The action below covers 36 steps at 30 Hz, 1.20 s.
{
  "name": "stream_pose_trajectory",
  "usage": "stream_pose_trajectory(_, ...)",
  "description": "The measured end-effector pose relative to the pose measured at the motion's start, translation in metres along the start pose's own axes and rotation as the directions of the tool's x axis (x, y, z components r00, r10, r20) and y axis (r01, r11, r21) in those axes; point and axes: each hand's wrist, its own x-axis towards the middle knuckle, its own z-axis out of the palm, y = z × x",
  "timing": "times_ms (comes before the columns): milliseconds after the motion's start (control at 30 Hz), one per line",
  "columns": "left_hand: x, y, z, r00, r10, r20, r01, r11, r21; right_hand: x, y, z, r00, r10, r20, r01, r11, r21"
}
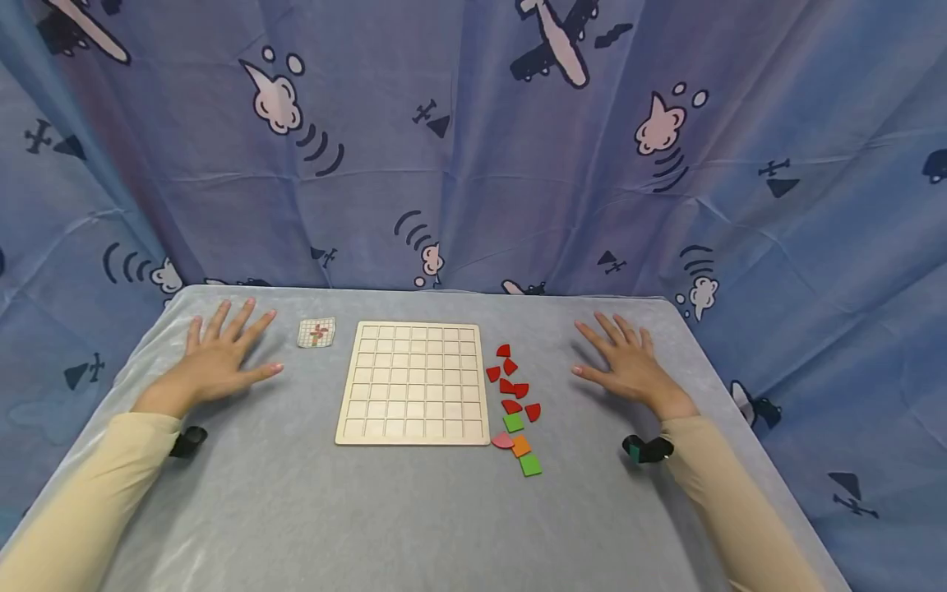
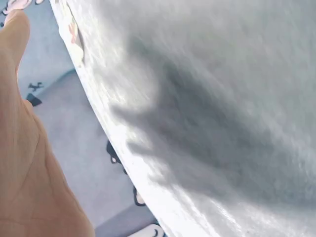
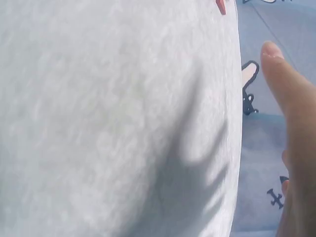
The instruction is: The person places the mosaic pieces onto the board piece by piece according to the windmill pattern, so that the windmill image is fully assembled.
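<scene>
My left hand (image 1: 217, 359) is held over the left of the table with fingers spread, holding nothing; a small pattern card (image 1: 316, 333) lies just right of it. On the other side my right hand (image 1: 626, 362) is spread too, nothing in it, palm down. Between them lies a pale wooden grid board (image 1: 417, 383). Along the board's right edge are scattered several red quarter-circle pieces (image 1: 533, 412), two green squares (image 1: 530, 464), an orange square (image 1: 521, 446) and a pink rounded piece (image 1: 502, 441). The left wrist view shows the left palm (image 2: 24, 168) above its shadow.
A grey cloth covers the table (image 1: 355, 518). Behind and beside it hangs a blue curtain (image 1: 473, 164) printed with airplanes and clouds. Each wrist carries a dark camera, the left one (image 1: 188, 442) and the right one (image 1: 647, 449), close over the cloth.
</scene>
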Motion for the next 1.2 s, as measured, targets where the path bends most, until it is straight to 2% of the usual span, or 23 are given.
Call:
stream_pose_trajectory(400, -0.002, 0.028, 0.0, 0.997, 0.08, 0.003, -0.08, 0.996, 0.04, 0.018, -0.023, 0.001, 0.999, -0.048, 0.023, 0.048, 0.999, -0.021)
stream_pose_trajectory(800, -0.007, 0.052, 0.014, 0.986, 0.169, 0.003, -0.169, 0.985, 0.022, 0.034, -0.052, 0.007, 0.992, -0.121, 0.023, 0.121, 0.993, 0.011)
stream_pose_trajectory(1000, -0.011, 0.068, 0.02, 0.977, 0.212, 0.008, -0.212, 0.977, 0.006, 0.041, -0.064, 0.011, 0.99, -0.138, 0.031, 0.136, 0.99, 0.044)
stream_pose_trajectory(1200, -0.015, 0.087, 0.028, 0.968, 0.25, 0.023, -0.249, 0.967, -0.047, 0.049, -0.069, 0.015, 0.986, -0.163, 0.023, 0.158, 0.977, 0.144)
